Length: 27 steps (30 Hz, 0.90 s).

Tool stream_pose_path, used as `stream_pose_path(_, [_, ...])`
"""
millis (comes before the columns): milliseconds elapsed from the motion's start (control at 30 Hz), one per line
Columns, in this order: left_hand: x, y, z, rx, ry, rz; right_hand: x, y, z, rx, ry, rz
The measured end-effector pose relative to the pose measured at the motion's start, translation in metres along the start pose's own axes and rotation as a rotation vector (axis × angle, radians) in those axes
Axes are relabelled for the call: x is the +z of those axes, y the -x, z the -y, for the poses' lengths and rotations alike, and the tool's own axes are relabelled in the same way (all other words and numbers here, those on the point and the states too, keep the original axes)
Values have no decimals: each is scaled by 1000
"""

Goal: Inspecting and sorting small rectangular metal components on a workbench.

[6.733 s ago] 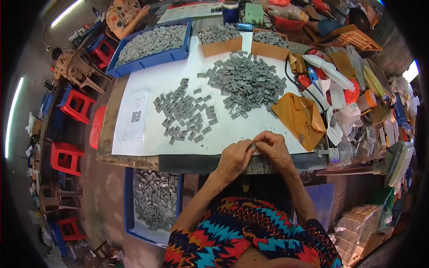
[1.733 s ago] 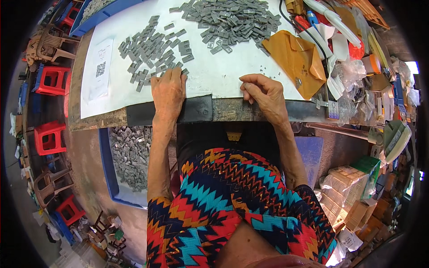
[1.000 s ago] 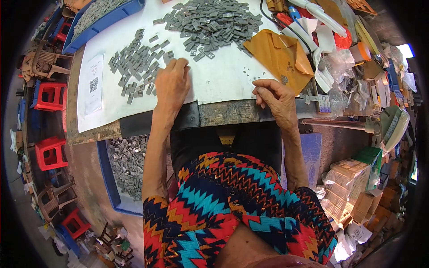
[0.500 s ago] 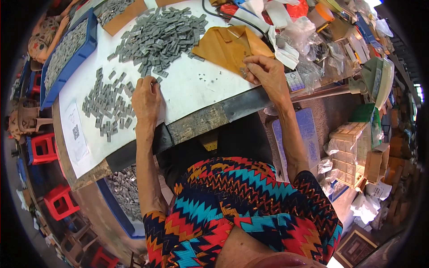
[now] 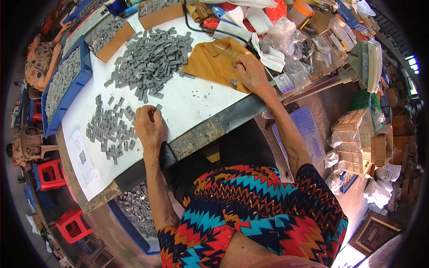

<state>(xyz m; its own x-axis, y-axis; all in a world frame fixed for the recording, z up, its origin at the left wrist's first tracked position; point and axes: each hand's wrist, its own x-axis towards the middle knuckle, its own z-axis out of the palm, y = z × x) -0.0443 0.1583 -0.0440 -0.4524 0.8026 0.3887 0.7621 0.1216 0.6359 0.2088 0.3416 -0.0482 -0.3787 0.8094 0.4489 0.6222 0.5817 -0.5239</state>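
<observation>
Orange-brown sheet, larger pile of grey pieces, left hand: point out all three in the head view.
Orange-brown sheet (image 5: 212, 63): head view, middle of its upper face.
Larger pile of grey pieces (image 5: 149, 62): head view, middle of the heap.
Left hand (image 5: 149, 127): head view, back of the hand.

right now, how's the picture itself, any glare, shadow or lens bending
In the head view, the corners go black and shapes stretch toward the rim; in the head view, a bright patch glares at the right edge; in the head view, a soft shadow falls beside the left hand on the white sheet; in the head view, the gray pile is too small for fine detail.
</observation>
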Motion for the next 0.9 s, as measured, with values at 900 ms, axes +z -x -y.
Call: stream_pose_path(900, [3, 12, 8, 5, 9, -59, 8, -13, -10, -141, 76, 148])
